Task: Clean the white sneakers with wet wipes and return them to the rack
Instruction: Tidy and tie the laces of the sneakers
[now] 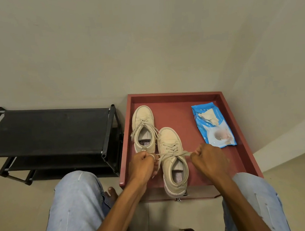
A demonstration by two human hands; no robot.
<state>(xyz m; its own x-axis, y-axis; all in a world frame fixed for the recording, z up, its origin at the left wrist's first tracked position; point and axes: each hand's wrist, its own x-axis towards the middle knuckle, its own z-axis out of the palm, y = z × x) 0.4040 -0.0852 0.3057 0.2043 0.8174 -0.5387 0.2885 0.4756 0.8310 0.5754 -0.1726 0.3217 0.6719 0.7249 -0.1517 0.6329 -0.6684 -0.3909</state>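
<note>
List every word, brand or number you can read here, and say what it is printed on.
Wet wipes pack: white lettering along its left edge, too blurred to read.
Far sneaker's insole and near sneaker's insole: pinkish print, too small to read.
No legible text anywhere else.

A plain beige wall [140,33] is filling the upper view and meeting a second wall [280,49] at a corner on the right, both lying in soft, even light. A black shoe rack [48,131] is standing against it on the pale floor [18,210], just beside a low red table with a raised rim [173,93]. A white ledge [288,140] is running along the right wall's foot.
</note>
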